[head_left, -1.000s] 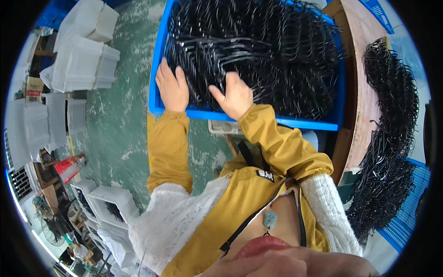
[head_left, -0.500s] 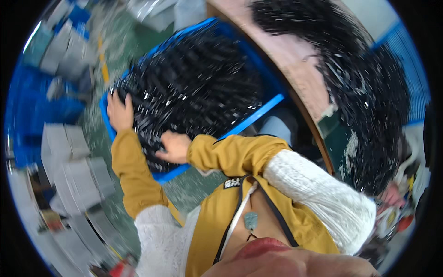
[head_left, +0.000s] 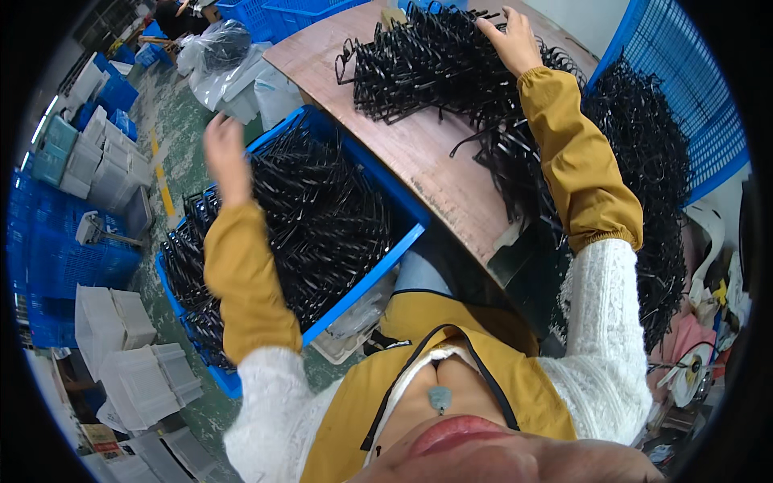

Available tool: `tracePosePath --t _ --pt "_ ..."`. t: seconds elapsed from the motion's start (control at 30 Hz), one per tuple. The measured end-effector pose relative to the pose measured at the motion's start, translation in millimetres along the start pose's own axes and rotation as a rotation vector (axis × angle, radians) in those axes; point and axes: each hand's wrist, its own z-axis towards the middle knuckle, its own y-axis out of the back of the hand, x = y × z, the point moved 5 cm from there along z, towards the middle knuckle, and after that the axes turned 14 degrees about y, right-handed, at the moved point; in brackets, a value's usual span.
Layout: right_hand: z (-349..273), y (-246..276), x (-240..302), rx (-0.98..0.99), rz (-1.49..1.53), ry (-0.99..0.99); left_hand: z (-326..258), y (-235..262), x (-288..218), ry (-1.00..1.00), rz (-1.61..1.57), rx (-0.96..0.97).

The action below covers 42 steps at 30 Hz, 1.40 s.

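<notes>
A dense heap of black eyeglass frames point(head_left: 427, 72) covers part of the tabletop. My right hand point(head_left: 515, 47) reaches over the heap's far side, fingers apart and thumb close to the frames; whether it touches them is hard to tell. Below the table's left edge stands a blue crate point(head_left: 362, 270), filled with more black eyeglass frames point(head_left: 314, 217). My left hand point(head_left: 225, 157) is raised above the crate's far left side, its fingers smeared by motion; nothing is visible in it.
The wooden table point(head_left: 419, 161) runs diagonally beside the crate. A large blue basket point(head_left: 684, 72) tips towards the table, with black frames heaped in front. White boxes point(head_left: 145, 378) stack along the left. Plastic bags point(head_left: 225, 60) sit beyond the crate.
Both hands have left the crate's contents. My right hand has moved far right to the heap on the table; my left hand has lifted and moved farther away.
</notes>
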Motion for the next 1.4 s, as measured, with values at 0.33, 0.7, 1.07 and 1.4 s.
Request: tracePosePath --t 0.33,0.7,1.07,1.4 --pt "-39 -51 -17 0.359 0.233 -0.192 47 -348 -14 0.378 -0.450 0.529" --pt "-49 -14 35 0.178 0.534 -0.016 -35 -274 -82 0.108 -0.279 -0.004" --pt "-122 101 186 0.356 1.179 -0.069 -200 -46 -105 0.288 -0.450 -0.216" --pt "-284 7 457 0.821 1.229 -0.101 -318 176 22 0.662 0.504 -0.459"
